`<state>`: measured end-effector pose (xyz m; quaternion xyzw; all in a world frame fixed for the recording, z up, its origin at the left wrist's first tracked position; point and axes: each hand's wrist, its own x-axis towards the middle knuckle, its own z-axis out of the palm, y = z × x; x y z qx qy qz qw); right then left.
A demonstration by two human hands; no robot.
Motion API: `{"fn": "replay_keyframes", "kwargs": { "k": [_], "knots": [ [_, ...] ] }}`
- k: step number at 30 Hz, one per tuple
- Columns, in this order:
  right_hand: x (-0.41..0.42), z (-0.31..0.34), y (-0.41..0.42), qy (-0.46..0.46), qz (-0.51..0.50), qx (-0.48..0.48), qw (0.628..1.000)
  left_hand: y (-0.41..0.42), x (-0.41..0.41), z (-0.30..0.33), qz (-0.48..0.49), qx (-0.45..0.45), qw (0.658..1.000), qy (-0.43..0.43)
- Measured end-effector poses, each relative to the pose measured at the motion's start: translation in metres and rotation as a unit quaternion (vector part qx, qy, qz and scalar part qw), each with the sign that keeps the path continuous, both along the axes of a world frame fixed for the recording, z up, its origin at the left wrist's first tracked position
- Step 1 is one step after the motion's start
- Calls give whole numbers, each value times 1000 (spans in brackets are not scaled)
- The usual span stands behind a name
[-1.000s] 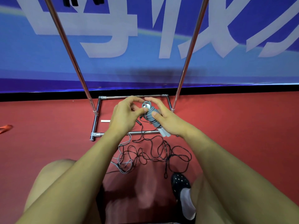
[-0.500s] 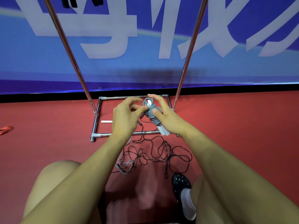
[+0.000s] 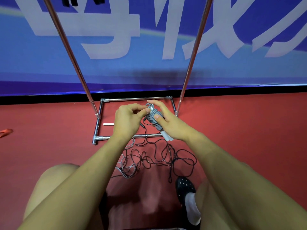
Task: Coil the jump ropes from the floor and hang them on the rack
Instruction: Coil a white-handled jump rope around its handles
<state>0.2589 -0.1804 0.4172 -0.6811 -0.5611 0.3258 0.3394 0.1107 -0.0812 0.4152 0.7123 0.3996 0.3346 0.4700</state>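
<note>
A grey jump rope (image 3: 152,117) is wound tightly around its white handles (image 3: 167,135). My right hand (image 3: 167,122) grips this bundle, thumb across the coils. My left hand (image 3: 128,119) pinches the loose end of the grey rope at the top of the bundle. A black jump rope (image 3: 163,156) lies tangled on the red floor below my hands, beside a smaller loose grey rope (image 3: 127,166). The chrome rack (image 3: 191,63) rises in front of me, its base frame (image 3: 116,137) on the floor under my hands. Its top bar is out of view.
A white handle (image 3: 108,124) lies on the floor inside the rack base. Black items (image 3: 69,0) hang at the top left edge. A red strap (image 3: 5,132) lies at far left. My black shoe (image 3: 185,186) and knees fill the foreground. A blue banner wall (image 3: 149,47) stands behind.
My left thumb and fingers have shifted to the top of the bundle, working the rope's end there. The right hand's fingers opened slightly around the coils. The bundle stayed in place.
</note>
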Motion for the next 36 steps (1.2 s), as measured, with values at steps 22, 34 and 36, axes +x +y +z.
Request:
{"fn": "replay_keyframes", "kwargs": {
  "k": [22, 34, 36],
  "knots": [
    [-2, 0, -2, -34, 26, 33, 999, 1, -5, 3, 17, 91, 994, 60],
    [-1, -7, 10, 123, 14, 78, 989, 3, -5, 1, -45, 78, 996, -12],
    [-2, -8, 11, 148, 16, 82, 985, -4, -2, 0, -8, 66, 996, -56]
  ]
}}
